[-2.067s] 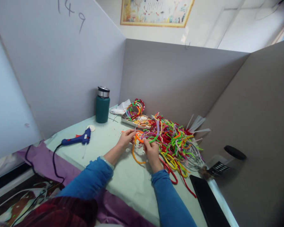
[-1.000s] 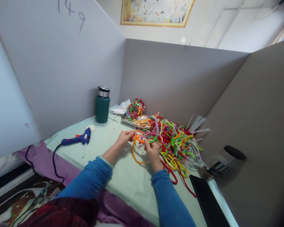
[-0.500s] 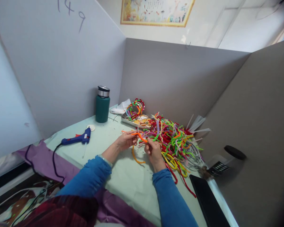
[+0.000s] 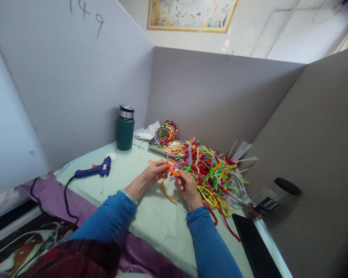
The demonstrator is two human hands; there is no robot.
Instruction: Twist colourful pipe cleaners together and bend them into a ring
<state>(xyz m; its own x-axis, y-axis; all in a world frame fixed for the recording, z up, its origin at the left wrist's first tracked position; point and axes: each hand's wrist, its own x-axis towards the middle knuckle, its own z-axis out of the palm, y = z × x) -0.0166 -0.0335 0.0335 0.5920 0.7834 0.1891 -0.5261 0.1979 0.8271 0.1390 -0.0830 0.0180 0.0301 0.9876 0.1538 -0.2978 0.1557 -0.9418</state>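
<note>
My left hand and my right hand are both closed, pinching an orange pipe cleaner that spans the short gap between their fingertips. From near my right fingers rises a strip that is green low down and purple higher up. A thin pale strand stands up beside my left fingertips. Whether these join the orange one in a single loop, I cannot tell. On the table below lies a curved yellow-orange pipe cleaner.
A heap of coloured pipe cleaners spreads right of my hands. Behind stands a metal tray with finished-looking coloured rings. To the left are a blue glue gun with its cord and a green bottle. A black flat object lies at right.
My fingertips have drawn slightly closer together, and the orange pipe cleaner between them shows shorter. The purple strip has shifted a little to the left.
</note>
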